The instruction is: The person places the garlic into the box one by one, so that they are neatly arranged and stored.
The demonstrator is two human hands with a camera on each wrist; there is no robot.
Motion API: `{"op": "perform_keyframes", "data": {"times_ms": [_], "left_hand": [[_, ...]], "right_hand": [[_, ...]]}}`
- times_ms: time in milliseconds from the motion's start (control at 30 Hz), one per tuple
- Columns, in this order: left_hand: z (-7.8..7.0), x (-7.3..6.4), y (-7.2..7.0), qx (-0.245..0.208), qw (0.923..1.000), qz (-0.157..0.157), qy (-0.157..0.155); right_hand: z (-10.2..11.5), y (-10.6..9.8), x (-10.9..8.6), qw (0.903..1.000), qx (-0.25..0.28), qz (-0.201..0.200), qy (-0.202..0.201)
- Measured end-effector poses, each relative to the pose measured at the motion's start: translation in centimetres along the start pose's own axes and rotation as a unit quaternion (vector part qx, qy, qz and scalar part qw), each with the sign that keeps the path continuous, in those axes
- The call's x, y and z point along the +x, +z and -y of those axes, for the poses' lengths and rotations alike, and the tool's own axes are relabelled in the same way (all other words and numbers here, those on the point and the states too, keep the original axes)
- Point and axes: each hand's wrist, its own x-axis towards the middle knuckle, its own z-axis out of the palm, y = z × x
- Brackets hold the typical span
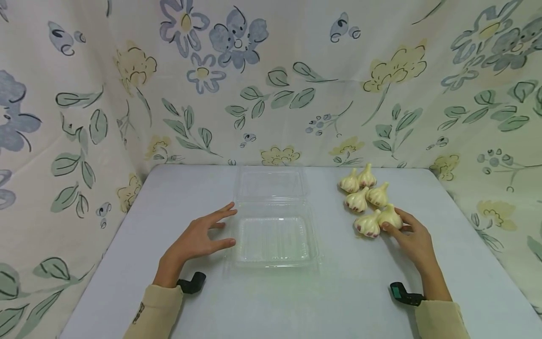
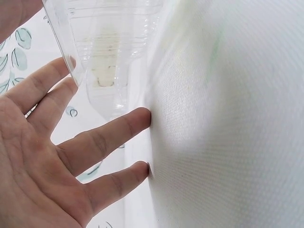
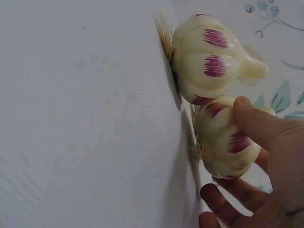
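A clear plastic clamshell box [image 1: 273,240] lies opened on the white table, its lid [image 1: 271,183] folded back toward the far edge. At its left side is my left hand [image 1: 203,235], fingers spread; in the left wrist view two fingertips [image 2: 140,116] meet the tabletop and others are at the box's rim. My right hand [image 1: 410,235] holds a garlic bulb [image 3: 228,140] between thumb and fingers at the right. Touching that bulb on its left is another garlic bulb [image 1: 367,224], pale with purple streaks and a tuft of roots.
Several more garlic bulbs [image 1: 356,200] are grouped just behind, toward the table's far right. A flowered cloth [image 1: 271,117] hangs behind and along both sides of the table [image 1: 338,301]. Each wrist wears a small black camera [image 1: 192,283].
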Motion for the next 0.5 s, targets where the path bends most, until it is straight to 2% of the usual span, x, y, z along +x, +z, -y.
{"op": "perform_keyframes", "data": {"times_ms": [500], "left_hand": [[0.01, -0.06, -0.05, 0.001, 1.0, 0.0, -0.002]], "right_hand": [[0.3, -1.0, 0.31, 0.9989, 0.009, -0.044, -0.011]]}}
